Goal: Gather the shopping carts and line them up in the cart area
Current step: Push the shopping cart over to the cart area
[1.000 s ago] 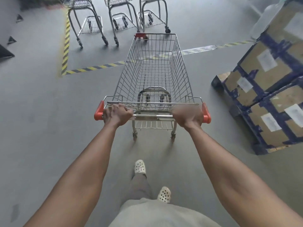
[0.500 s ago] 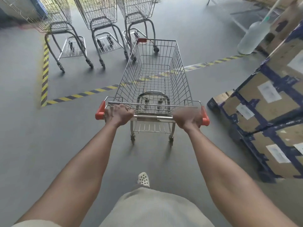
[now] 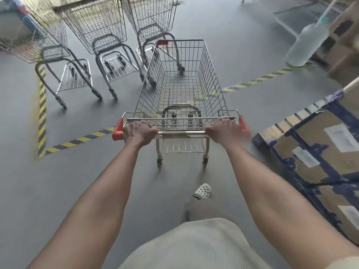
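An empty wire shopping cart (image 3: 213, 78) with red handle ends stands straight ahead of me. My left hand (image 3: 138, 133) grips its handle bar (image 3: 180, 132) near the left red end, and my right hand (image 3: 223, 131) grips the bar near the right end. The cart's front half lies past the yellow-and-black floor stripe (image 3: 77, 140) that edges the cart area. Three parked carts stand side by side inside that area: a left cart (image 3: 38, 43), a middle cart (image 3: 101, 26) and a right cart (image 3: 153, 16). My cart's front left corner is close to the right cart's frame.
A pallet of taped cardboard boxes (image 3: 320, 156) stands close on the right. A wrapped pale bundle (image 3: 305, 45) leans at the far right near more boxes. A yellow-and-black stripe (image 3: 41, 105) bounds the area on the left. My foot in a white clog (image 3: 202, 191) steps behind the cart.
I have walked forward with the cart. It has rolled across the floor stripe and come up beside the rightmost parked cart; the parked carts now loom larger.
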A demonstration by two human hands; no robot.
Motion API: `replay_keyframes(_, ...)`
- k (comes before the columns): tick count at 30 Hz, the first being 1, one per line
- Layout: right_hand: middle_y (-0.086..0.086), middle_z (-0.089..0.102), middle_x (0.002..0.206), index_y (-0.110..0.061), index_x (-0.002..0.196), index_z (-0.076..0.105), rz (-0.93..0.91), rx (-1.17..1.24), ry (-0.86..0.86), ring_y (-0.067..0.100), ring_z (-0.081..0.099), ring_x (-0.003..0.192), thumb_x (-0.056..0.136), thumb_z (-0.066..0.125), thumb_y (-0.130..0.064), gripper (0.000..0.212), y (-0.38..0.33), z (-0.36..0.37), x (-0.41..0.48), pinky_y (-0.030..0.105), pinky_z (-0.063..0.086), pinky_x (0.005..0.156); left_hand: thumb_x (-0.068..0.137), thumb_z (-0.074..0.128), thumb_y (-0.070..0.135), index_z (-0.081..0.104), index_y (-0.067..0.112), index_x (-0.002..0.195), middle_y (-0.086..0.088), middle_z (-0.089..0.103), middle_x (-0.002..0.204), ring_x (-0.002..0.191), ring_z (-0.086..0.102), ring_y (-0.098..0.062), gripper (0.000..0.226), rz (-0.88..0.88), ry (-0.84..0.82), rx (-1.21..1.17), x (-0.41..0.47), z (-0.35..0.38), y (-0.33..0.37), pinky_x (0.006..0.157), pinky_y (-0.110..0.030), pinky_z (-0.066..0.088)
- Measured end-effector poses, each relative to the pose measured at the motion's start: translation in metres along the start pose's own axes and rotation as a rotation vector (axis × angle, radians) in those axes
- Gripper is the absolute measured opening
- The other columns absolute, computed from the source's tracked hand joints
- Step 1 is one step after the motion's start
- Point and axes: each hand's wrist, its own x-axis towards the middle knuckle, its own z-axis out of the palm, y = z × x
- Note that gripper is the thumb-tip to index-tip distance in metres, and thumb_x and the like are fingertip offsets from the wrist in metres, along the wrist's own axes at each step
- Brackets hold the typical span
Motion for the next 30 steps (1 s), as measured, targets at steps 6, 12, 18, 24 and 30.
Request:
replay_keyframes(6, 0.000, 0.049, 0.057, -0.017, 0.059, 0.050, -0.040, 0.019, 0.012, 0.015, 0.042, 0.052, 0.092, 0.051, -0.035, 0.037, 0.005, -0.038, 0.121, 0.025, 0.026, 0.054, 0.079, 0.042, 0.057, 0.067, 0.016, 0.072, -0.008, 0.062, 0.072, 0.071, 0.059, -0.031, 0.048, -0.037, -0.009, -0.012, 0.099, -0.012, 0.058, 0.065, -0.033, 0.043)
replay_keyframes(12, 0.003, 0.051, 0.059, -0.015, 0.059, 0.052, -0.022, 0.001, 0.039, 0.019, 0.047, 0.055, 0.091, 0.047, -0.035, 0.038, -0.004, -0.050, 0.210, 0.028, 0.031, 0.056, 0.078, 0.040, 0.064, 0.069, 0.020, 0.072, -0.004, 0.061, 0.071, 0.073, 0.060, -0.030, 0.053, -0.023, -0.017, 0.017, 0.187, -0.034, 0.090, 0.068, -0.033, 0.045)
replay_keyframes(18, 0.008, 0.057, 0.066, -0.013, 0.062, 0.057, 0.041, 0.031, 0.095, 0.024, 0.055, 0.062, 0.092, 0.037, -0.041, 0.045, -0.034, -0.052, 0.302, 0.030, 0.035, 0.061, 0.073, 0.040, 0.061, 0.070, 0.021, 0.075, -0.003, 0.064, 0.071, 0.073, 0.062, -0.026, 0.050, 0.039, -0.023, -0.007, 0.316, -0.062, 0.105, 0.071, -0.033, 0.053)
replay_keyframes(24, 0.004, 0.057, 0.058, -0.013, 0.058, 0.058, 0.153, 0.128, 0.120, 0.020, 0.056, 0.056, 0.088, 0.035, -0.040, 0.046, -0.056, -0.065, 0.396, 0.028, 0.047, 0.069, 0.086, 0.046, 0.060, 0.075, 0.028, 0.100, -0.003, 0.069, 0.089, 0.078, 0.058, -0.022, 0.045, 0.140, -0.035, 0.054, 0.452, -0.082, 0.138, 0.071, -0.032, 0.049)
replay_keyframes(30, 0.002, 0.056, 0.059, -0.014, 0.062, 0.058, 0.255, 0.157, 0.128, 0.018, 0.055, 0.056, 0.089, 0.039, -0.040, 0.042, -0.053, -0.086, 0.485, 0.024, 0.040, 0.062, 0.092, 0.051, 0.058, 0.072, 0.028, 0.106, -0.004, 0.069, 0.101, 0.086, 0.056, -0.023, 0.040, 0.239, -0.086, 0.109, 0.553, -0.105, 0.196, 0.072, -0.032, 0.042)
